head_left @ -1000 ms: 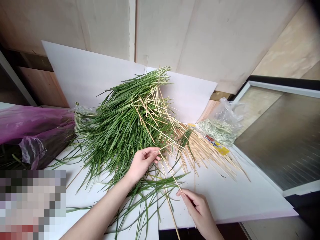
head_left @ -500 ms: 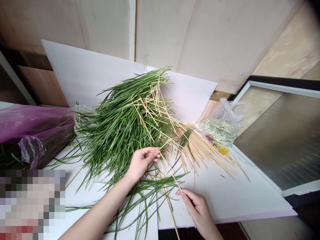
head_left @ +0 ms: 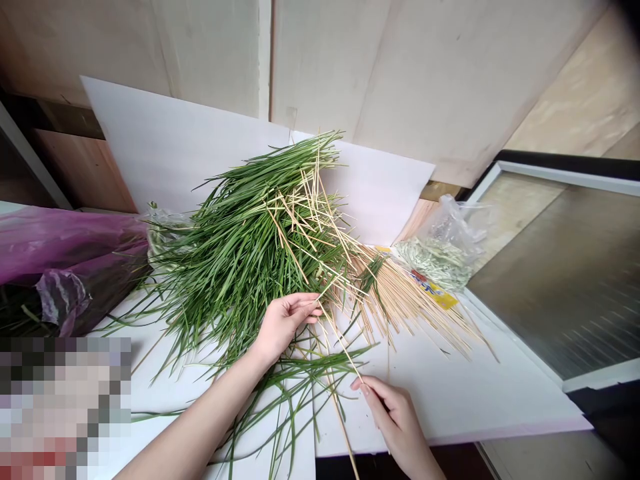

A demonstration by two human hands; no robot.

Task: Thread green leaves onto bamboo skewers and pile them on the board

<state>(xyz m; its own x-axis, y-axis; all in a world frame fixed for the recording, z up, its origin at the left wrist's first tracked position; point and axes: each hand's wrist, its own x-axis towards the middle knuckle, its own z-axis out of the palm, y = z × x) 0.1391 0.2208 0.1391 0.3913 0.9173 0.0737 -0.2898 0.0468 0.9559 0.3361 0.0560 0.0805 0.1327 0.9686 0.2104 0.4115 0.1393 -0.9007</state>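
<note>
My left hand (head_left: 285, 323) is closed in a pinch at the near edge of a large heap of garlic chives (head_left: 235, 233). A pale stalk, which looks like a chive's stem end, shows at its fingertips. My right hand (head_left: 395, 413), lower and to the right, grips the lower part of a thin bamboo skewer (head_left: 343, 343) between thumb and fingers. The skewer slants up to the left hand's fingertips, and its tip meets the pale stalk there. Below the hands lie loose chive leaves (head_left: 295, 387), with another skewer (head_left: 343, 427) hanging past the table's front edge.
Many bamboo skewers (head_left: 415, 300) are fanned out right of the heap, and several more lie on top. A clear bag of pale green strands (head_left: 435, 260) stands at the right. Purple plastic (head_left: 75, 247) lies left. White board (head_left: 175, 140) leans against the wall behind.
Almost nothing differs. Both hands keep their grips and positions, and the view has shifted very slightly.
</note>
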